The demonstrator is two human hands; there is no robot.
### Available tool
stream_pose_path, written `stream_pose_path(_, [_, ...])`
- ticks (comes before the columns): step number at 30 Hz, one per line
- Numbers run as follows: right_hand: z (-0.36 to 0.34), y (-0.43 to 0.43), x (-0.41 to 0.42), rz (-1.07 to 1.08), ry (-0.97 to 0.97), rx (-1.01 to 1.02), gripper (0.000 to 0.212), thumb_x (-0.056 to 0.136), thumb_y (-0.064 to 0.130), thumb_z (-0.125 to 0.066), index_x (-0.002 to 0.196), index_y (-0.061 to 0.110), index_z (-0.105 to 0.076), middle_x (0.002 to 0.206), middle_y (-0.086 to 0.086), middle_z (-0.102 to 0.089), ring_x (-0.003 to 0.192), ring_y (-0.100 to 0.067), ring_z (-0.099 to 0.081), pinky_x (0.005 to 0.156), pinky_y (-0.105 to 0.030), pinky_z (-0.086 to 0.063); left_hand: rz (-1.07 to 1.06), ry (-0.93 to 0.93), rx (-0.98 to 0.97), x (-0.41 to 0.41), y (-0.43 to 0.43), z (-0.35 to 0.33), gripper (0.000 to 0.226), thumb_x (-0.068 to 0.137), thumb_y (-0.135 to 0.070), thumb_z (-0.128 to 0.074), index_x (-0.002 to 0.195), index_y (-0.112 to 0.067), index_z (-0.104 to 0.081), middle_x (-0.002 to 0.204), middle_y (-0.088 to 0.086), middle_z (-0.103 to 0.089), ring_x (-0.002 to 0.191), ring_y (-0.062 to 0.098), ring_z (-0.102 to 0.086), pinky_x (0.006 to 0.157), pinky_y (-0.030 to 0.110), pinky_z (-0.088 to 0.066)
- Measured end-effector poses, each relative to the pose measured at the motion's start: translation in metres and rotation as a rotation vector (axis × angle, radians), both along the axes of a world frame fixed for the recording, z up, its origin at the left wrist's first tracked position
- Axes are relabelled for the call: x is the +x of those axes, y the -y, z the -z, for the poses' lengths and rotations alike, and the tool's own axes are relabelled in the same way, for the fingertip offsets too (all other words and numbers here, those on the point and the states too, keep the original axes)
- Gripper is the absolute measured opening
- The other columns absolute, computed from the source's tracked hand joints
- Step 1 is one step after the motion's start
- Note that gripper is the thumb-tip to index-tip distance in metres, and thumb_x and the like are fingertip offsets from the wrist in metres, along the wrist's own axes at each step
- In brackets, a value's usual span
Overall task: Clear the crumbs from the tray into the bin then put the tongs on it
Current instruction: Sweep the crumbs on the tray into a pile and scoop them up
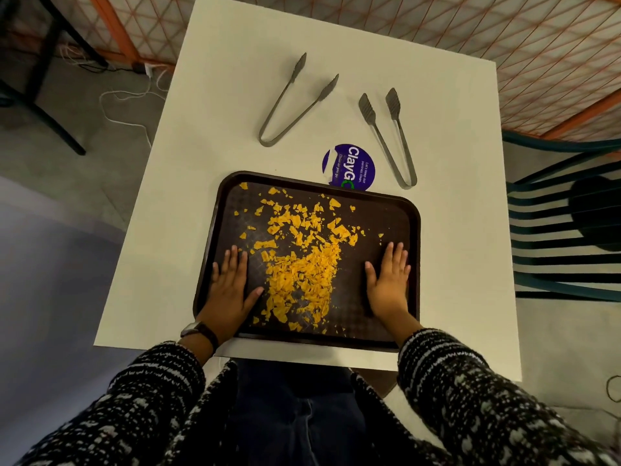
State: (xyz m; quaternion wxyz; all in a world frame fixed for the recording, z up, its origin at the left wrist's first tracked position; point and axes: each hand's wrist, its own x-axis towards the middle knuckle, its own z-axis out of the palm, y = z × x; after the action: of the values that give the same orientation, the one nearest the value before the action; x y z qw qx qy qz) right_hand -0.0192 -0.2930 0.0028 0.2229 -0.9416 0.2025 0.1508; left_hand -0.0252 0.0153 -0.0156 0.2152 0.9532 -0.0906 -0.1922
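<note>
White table (215, 136) fills centre frame. Brown tray (411, 237) at lower centre, orange crumbs (302, 264) scattered on it. Left hand (232, 287) and right hand (389, 284) flat on tray, fingers extended, empty. Two tongs (289, 102) (389, 136) upper centre, off tray; purple sticker (349, 166) between, touching tray's far rim.

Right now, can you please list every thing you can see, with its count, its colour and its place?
table: one, white, under everything
tray: one, dark brown, near edge of the table
crumbs: many, orange-yellow, scattered on the tray, densest in the middle
tongs: two pairs, grey metal, on the table beyond the tray, one at the centre, the other to its right
sticker: one, round, purple, on the table, partly under the tray's far rim
chair: one, dark green slats, right of the table
bin: none in view
wristwatch: one, dark strap, left wrist
left hand: flat on the tray, left of the crumbs
right hand: flat on the tray, right of the crumbs
</note>
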Motion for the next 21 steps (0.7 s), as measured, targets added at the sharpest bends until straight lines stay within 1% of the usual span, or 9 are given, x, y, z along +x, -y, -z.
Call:
stream_pose_path(2, [-0.002, -0.017, -0.003, 0.030, 0.007, 0.045, 0.069, 0.098, 0.037, -0.035, 0.148, 0.007, 0.003, 0.158, -0.015, 0.009, 0.145, -0.026, 0.013, 0.117, -0.041, 0.009, 0.013, -0.004, 0.012, 0.001, -0.001, 0.000, 0.095, 0.079, -0.074, 0.001, 0.144, -0.004, 0.002, 0.151, 0.008, 0.012, 0.141, 0.017, 0.012, 0.108, 0.022, 0.028])
stream_pose_path(5, [-0.009, -0.048, -0.007, -0.121, 0.036, 0.188, 0.071, 0.097, 0.042, -0.033, 0.148, 0.015, 0.009, 0.157, -0.006, 0.016, 0.142, -0.020, 0.020, 0.116, -0.036, 0.014, 0.010, -0.002, 0.027, 0.002, 0.000, 0.000, 0.093, 0.081, -0.072, 0.001, 0.143, -0.003, 0.003, 0.151, 0.010, 0.011, 0.142, 0.019, 0.010, 0.108, 0.022, 0.027])
stream_pose_path(7, [-0.017, -0.065, -0.008, -0.239, 0.042, 0.328, 0.072, 0.097, 0.046, -0.033, 0.147, 0.024, 0.013, 0.155, 0.004, 0.019, 0.142, -0.017, 0.020, 0.115, -0.035, 0.011, 0.004, 0.004, 0.039, 0.001, 0.000, 0.000, 0.091, 0.081, -0.072, 0.001, 0.143, -0.004, 0.005, 0.151, 0.011, 0.011, 0.142, 0.020, 0.010, 0.108, 0.021, 0.028])
stream_pose_path(10, [-0.026, -0.070, -0.002, -0.269, 0.065, 0.430, 0.068, 0.097, 0.044, -0.034, 0.147, 0.027, 0.009, 0.153, 0.011, 0.019, 0.140, -0.013, 0.018, 0.114, -0.033, 0.006, -0.007, 0.009, 0.035, 0.001, 0.002, 0.001, 0.091, 0.081, -0.072, 0.002, 0.142, -0.006, 0.007, 0.151, 0.009, 0.013, 0.142, 0.019, 0.012, 0.110, 0.024, 0.026])
stream_pose_path(12, [-0.026, -0.060, 0.005, -0.200, 0.125, 0.385, 0.066, 0.098, 0.040, -0.034, 0.148, 0.024, 0.005, 0.155, 0.008, 0.014, 0.142, -0.012, 0.016, 0.116, -0.033, 0.007, -0.011, 0.006, 0.028, 0.001, 0.002, 0.001, 0.090, 0.081, -0.072, 0.001, 0.142, -0.006, 0.008, 0.151, 0.008, 0.013, 0.142, 0.019, 0.013, 0.113, 0.030, 0.020])
stream_pose_path(14, [-0.023, -0.038, 0.014, -0.111, 0.139, 0.301, 0.066, 0.098, 0.039, -0.034, 0.149, 0.019, 0.002, 0.158, 0.002, 0.008, 0.142, -0.012, 0.015, 0.117, -0.033, 0.008, -0.006, 0.004, 0.026, 0.001, 0.002, 0.000, 0.090, 0.082, -0.071, 0.000, 0.143, -0.006, 0.006, 0.152, 0.009, 0.011, 0.142, 0.019, 0.012, 0.113, 0.028, 0.022])
stream_pose_path(16, [-0.018, -0.012, 0.023, -0.065, 0.114, 0.211, 0.067, 0.098, 0.037, -0.034, 0.149, 0.013, 0.000, 0.159, -0.005, 0.006, 0.144, -0.016, 0.013, 0.118, -0.034, 0.008, 0.002, 0.005, 0.025, 0.001, 0.001, 0.000, 0.088, 0.083, -0.070, -0.001, 0.144, -0.006, 0.005, 0.153, 0.011, 0.009, 0.142, 0.016, 0.014, 0.110, 0.024, 0.026])
stream_pose_path(19, [-0.013, 0.014, 0.031, -0.035, 0.032, 0.131, 0.069, 0.098, 0.038, -0.034, 0.149, 0.009, 0.003, 0.159, -0.012, 0.007, 0.146, -0.021, 0.010, 0.118, -0.035, 0.007, 0.004, 0.002, 0.018, 0.000, 0.001, 0.000, 0.086, 0.085, -0.068, -0.003, 0.144, -0.005, 0.003, 0.153, 0.012, 0.007, 0.138, 0.004, 0.027, 0.109, 0.022, 0.026])
stream_pose_path(21, [-0.011, 0.013, 0.033, -0.063, -0.005, 0.100, 0.071, 0.098, 0.040, -0.033, 0.149, 0.008, 0.005, 0.158, -0.013, 0.009, 0.146, -0.023, 0.011, 0.118, -0.036, 0.008, 0.004, 0.001, 0.022, 0.000, 0.001, 0.000, 0.087, 0.085, -0.068, -0.003, 0.144, -0.005, 0.003, 0.153, 0.012, 0.007, 0.137, 0.004, 0.029, 0.109, 0.022, 0.027])
